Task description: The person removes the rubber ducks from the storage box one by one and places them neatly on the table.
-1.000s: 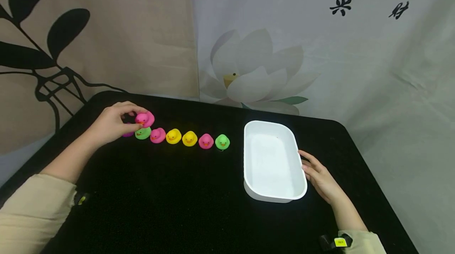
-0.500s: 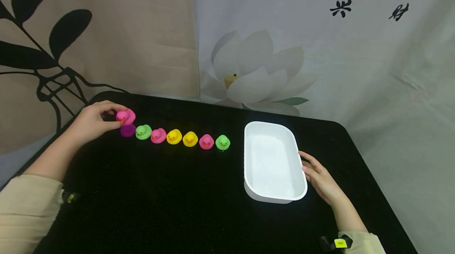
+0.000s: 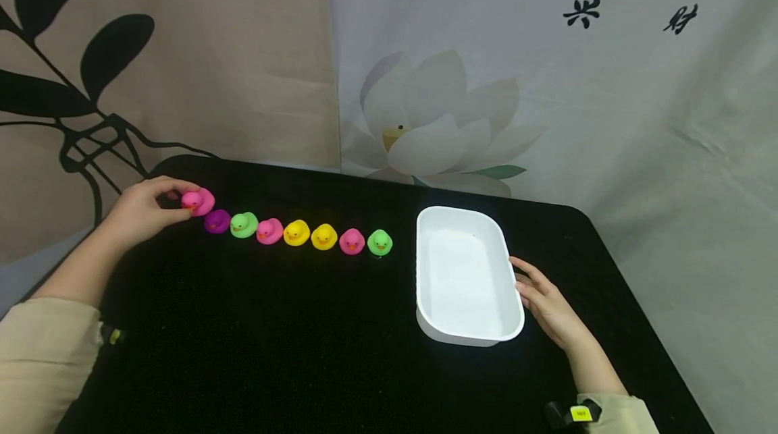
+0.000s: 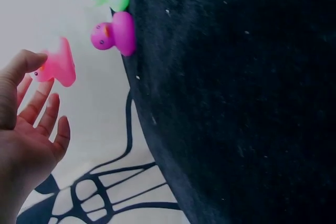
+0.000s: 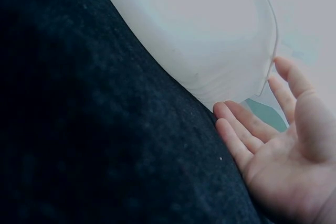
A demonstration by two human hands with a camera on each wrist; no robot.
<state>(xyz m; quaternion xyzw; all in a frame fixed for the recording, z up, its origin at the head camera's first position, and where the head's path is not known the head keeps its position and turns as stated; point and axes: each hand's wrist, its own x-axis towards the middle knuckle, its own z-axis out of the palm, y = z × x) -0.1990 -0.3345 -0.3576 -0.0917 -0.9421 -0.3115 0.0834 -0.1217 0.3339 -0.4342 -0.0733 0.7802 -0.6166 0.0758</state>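
Observation:
My left hand (image 3: 142,211) pinches a pink rubber duck (image 3: 199,202) between thumb and fingers at the left end of a row of ducks. In the left wrist view that pink duck (image 4: 62,62) is raised off the cloth, with a gap to the purple duck (image 4: 116,34); the lower fingers spread loosely. The purple duck (image 3: 217,221) stands first in the row, beside a green duck (image 3: 244,225). On the right, the fingertips of my right hand (image 3: 550,306) touch the outer side of a white plastic tub (image 3: 468,279). In the right wrist view its fingers (image 5: 239,132) lie against the wall, extended.
Rightward the row goes on with a pink duck (image 3: 270,231), two yellow ducks, another pink duck (image 3: 352,242) and a green duck (image 3: 379,243). A black cloth (image 3: 273,339) covers the table. Behind it hangs a printed curtain (image 3: 444,117).
My left hand has moved left with the pink duck, from above the green duck to past the purple one, which now shows fully. The right hand and tub have stayed put.

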